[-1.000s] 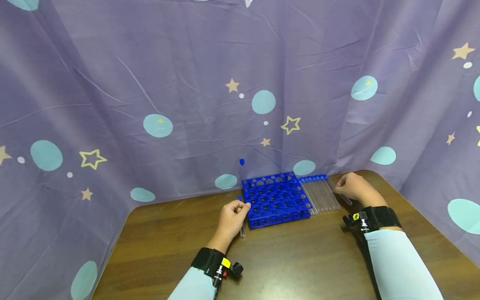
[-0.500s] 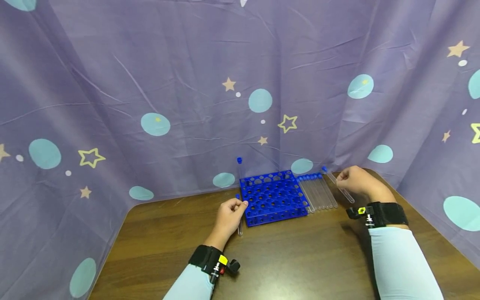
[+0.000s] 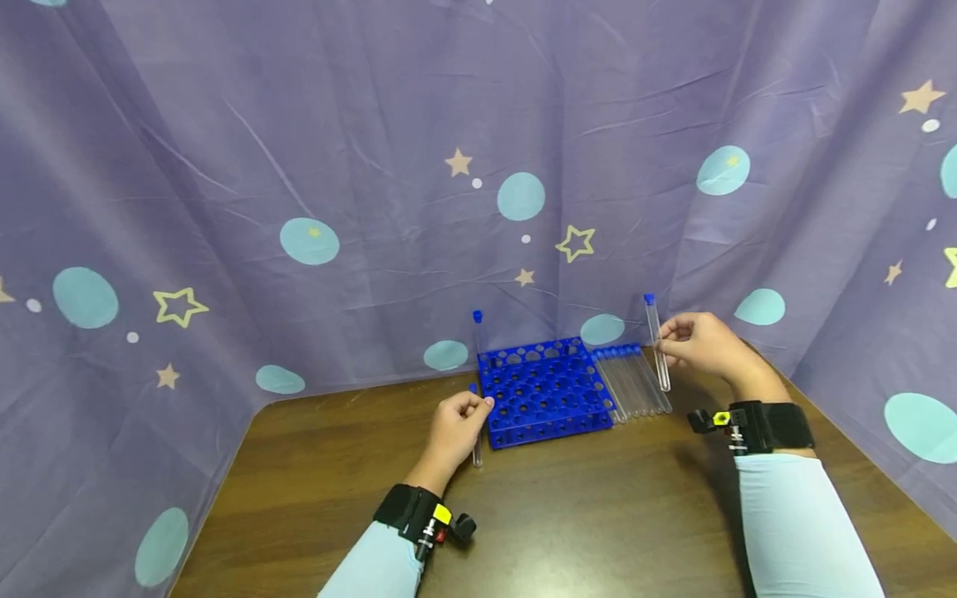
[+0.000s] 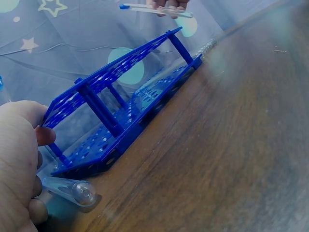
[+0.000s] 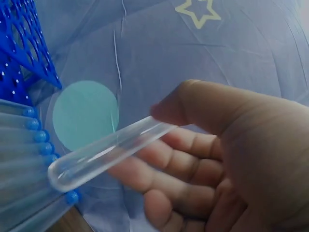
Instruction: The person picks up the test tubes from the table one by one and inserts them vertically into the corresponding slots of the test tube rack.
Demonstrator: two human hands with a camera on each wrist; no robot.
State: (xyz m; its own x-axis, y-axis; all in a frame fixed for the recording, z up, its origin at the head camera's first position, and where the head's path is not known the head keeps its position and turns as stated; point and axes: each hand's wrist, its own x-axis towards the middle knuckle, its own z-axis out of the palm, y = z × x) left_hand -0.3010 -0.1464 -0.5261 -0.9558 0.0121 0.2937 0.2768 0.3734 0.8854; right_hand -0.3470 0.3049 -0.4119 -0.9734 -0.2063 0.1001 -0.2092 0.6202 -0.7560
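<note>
My right hand pinches a clear test tube with a blue cap between thumb and fingers. It holds the tube raised and nearly upright, cap up, to the right of the blue test tube rack. In the right wrist view the tube's rounded end sticks out past the fingers. My left hand grips the rack's left edge, thumb on the upper plate. Under that hand lies another test tube alongside the rack. One blue-capped tube stands upright at the rack's back left corner.
Several capped test tubes lie side by side on the brown table, just right of the rack. A purple curtain with stars and dots hangs close behind the table.
My right hand has lifted the test tube from beside the row and tilted it from slanting to nearly upright. The left hand keeps its grip on the rack.
</note>
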